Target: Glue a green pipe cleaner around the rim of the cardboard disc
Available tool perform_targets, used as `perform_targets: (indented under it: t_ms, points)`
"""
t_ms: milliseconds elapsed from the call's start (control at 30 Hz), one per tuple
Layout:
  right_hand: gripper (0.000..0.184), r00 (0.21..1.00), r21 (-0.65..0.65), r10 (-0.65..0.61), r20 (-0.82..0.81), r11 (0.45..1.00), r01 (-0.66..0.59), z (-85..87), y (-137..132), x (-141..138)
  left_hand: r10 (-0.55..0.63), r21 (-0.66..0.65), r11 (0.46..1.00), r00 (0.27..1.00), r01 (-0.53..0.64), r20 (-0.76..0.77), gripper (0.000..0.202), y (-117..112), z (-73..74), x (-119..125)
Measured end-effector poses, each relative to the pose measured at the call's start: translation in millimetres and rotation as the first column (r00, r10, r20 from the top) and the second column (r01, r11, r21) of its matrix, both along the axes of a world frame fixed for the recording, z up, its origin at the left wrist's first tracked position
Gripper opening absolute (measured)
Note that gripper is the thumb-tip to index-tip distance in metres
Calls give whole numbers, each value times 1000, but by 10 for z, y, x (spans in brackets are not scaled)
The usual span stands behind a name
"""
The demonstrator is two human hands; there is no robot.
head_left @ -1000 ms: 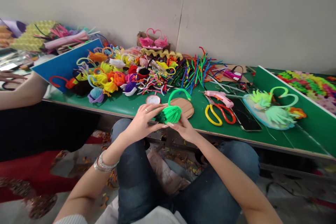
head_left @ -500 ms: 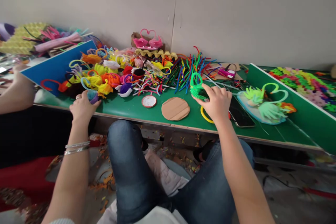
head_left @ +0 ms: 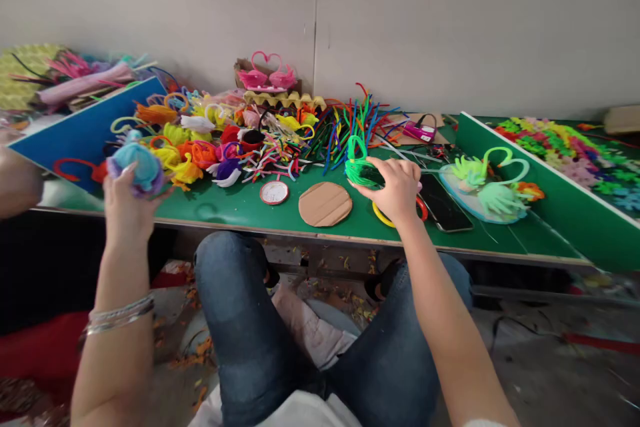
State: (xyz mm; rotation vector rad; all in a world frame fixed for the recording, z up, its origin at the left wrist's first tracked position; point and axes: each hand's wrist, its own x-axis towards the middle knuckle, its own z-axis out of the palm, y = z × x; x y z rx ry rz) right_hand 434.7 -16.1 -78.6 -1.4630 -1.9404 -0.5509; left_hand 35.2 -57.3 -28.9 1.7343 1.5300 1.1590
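Note:
My left hand [head_left: 129, 213] is closed round a light blue and purple pipe-cleaner swan [head_left: 139, 165], raised above the table at the left and slightly blurred. On the right, my right hand [head_left: 395, 188] grips a green pipe-cleaner swan [head_left: 358, 172] with a looped neck between thumb and fingers. A round cardboard disc [head_left: 325, 204] lies flat between the hands, beside a small white round lid [head_left: 274, 193] with a red rim. Partly hidden under my right hand are scissors with a yellow and a red handle [head_left: 383, 215].
A pile of colourful pipe-cleaner swans [head_left: 200, 150] and loose pipe cleaners [head_left: 345, 130] fills the back. To the right lie a phone [head_left: 450, 203], a pale green swan pair [head_left: 500, 197] and a green divider board [head_left: 540, 193]. A blue board [head_left: 75, 140] stands left, near another person's arm [head_left: 17, 177].
My left hand has lifted the blue and purple swan up from beside the pile, toward the left. My right hand still grips the green swan. The whole view has shifted slightly.

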Motion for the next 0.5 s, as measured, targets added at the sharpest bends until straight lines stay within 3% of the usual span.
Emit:
perform_targets:
  t_ms: [133,300,400,500]
  points:
    - [48,998,77,63,-23,995,-61,-12,16,-6,-72,66,996,986,63,150,46,205,-102,532]
    - [41,999,150,33,-30,988,-28,14,11,34,-139,215,971,978,104,153,53,533,-270,1029]
    - [37,999,172,34,-6,985,-33,35,9,65,-222,337,908,967,251,-121,53,655,-300,1222]
    - [37,996,139,82,18,987,-84,43,4,77,-246,318,878,906,359,-345,59,728,-341,1326]
